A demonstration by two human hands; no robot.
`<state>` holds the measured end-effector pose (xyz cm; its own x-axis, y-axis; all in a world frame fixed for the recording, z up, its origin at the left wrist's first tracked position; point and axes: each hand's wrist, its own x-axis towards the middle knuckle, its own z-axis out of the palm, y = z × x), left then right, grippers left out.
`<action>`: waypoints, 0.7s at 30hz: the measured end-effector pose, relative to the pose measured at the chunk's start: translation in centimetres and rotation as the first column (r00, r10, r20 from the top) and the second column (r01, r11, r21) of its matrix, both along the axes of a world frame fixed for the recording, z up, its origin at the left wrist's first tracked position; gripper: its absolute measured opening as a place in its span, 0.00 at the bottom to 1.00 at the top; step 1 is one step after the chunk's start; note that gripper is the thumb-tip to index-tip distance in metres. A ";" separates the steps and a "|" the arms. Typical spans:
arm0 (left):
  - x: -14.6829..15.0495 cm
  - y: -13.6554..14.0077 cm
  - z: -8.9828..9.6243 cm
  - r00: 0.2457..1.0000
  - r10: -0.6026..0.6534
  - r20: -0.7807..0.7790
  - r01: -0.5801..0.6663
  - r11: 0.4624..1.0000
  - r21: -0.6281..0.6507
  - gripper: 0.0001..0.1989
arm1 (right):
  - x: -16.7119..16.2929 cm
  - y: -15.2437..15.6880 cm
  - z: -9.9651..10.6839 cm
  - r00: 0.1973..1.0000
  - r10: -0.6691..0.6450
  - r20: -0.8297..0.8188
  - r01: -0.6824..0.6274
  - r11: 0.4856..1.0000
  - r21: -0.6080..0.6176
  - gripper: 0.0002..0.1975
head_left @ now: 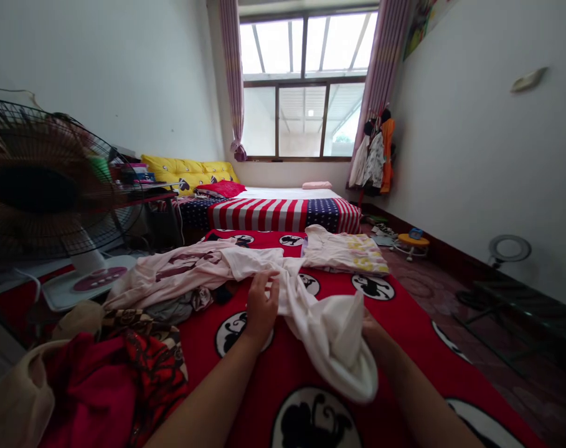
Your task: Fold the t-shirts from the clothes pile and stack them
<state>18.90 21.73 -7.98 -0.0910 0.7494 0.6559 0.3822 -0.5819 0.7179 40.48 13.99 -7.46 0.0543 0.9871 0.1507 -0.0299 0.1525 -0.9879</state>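
Fingers of my left hand are bent and close together, their tips against the white garment; I cannot tell whether they pinch it. My right hand is at the garment's right edge, beside a raised, peaked fold. Its fingertips are hidden behind the cloth, so I cannot determine their grip.

Location of the white garment: on the red bedspread with black-and-white round motifs, in front of me. Condition: twisted along its length between my hands, the near end gathered into a rounded loop, the far end lying flatter.

Adjacent items: to the left of the far end, a pale pink garment with a dark red print, spread and rumpled. Beyond and to the right, a pale garment with yellow print, lying flat. At near left, a heap containing crimson cloth; behind it, an electric fan.
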 end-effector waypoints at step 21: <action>-1.4 0.8 -0.5 0.909 0.022 -0.417 -0.142 0.955 -0.259 0.12 | -3.0 0.6 -0.5 0.873 -0.229 0.431 0.181 0.972 0.148 0.09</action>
<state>17.46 22.50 -8.52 0.0689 0.9072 0.4151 0.7118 -0.3363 0.6167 37.47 14.61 -8.00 0.1582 0.9395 0.3039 0.4490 0.2057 -0.8696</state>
